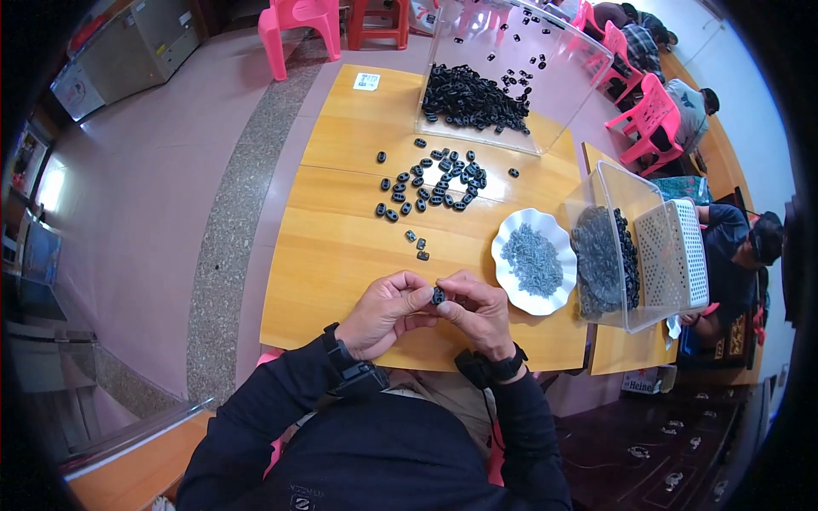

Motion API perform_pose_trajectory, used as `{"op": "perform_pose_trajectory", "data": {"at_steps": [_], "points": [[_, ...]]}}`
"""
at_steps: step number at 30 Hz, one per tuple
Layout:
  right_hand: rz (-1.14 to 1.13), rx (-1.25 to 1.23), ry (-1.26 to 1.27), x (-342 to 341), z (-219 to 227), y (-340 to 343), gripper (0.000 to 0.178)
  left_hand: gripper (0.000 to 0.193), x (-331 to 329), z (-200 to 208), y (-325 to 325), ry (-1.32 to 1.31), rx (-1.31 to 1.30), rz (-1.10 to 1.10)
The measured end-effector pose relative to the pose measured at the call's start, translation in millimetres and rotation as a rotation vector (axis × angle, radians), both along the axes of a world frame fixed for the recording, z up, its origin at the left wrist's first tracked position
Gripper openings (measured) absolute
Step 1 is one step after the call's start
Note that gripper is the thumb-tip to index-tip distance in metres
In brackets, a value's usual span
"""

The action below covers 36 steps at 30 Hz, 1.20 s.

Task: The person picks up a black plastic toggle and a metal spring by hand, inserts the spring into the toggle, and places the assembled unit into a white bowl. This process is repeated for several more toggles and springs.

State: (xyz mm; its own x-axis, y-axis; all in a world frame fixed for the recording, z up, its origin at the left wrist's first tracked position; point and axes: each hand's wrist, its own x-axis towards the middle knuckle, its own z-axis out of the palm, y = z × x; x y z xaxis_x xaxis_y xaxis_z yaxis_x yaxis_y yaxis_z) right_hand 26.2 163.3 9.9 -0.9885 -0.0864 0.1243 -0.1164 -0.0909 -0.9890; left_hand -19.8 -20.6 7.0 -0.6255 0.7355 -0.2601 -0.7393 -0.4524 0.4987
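Observation:
Above the near part of the table, my two hands meet around one small black oval two-hole piece [438,295] that looks like a cord lock. My left hand [383,317] pinches it from the left between thumb and fingers. From the other side, the thumb and fingertips of my right hand [481,313] close on it too. Three similar pieces [422,255] lie just beyond my hands. A loose group of black pieces [447,181] spreads farther up the table. Right of my right hand stands a white scalloped bowl [558,300] holding many tiny grey parts [532,260], too small to name.
A large clear bin [558,128] with a heap of black pieces [473,98] stands at the far edge. To the right is another clear bin [635,322] of dark parts, beside a white perforated basket [677,251]. Other people sit along the right, near pink chairs [652,119].

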Motion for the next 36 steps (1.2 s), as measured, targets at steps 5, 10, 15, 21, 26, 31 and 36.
{"op": "perform_pose_trajectory", "data": {"at_steps": [5, 10, 15, 21, 26, 31, 36], "points": [[0.003, 0.024, 0.02, 0.9, 0.5, 1.2, 0.032, 0.011, 1.0, -0.5, 0.7, -0.005, 0.027, 0.01], [0.001, 0.024, 0.031, 1.2, 1.8, -0.2, 0.033, 0.011, 1.2, 0.4, 0.6, 0.001, 0.03, 0.011], [0.005, 0.005, 0.02, 3.1, 4.2, -2.2, 0.037, 0.011, 2.0, 1.0, -0.3, 0.018, 0.044, 0.006], [0.009, 0.081, 0.073, 2.2, 4.6, -3.3, 0.036, 0.013, 4.3, -2.2, -1.1, 0.052, 0.078, 0.038], [-0.011, 0.068, 0.082, 3.8, 7.1, -5.2, 0.034, 0.014, 8.0, 4.3, 2.5, 0.082, 0.04, 0.075], [-0.094, 0.024, 0.112, 3.2, 1.6, -11.2, 0.031, 0.016, 9.1, -1.4, 5.7, 0.131, -0.045, 0.093], [-0.098, -0.036, 0.052, 2.4, -2.7, -14.6, 0.028, 0.014, 12.5, -0.1, 8.2, 0.122, -0.061, 0.171]]}}
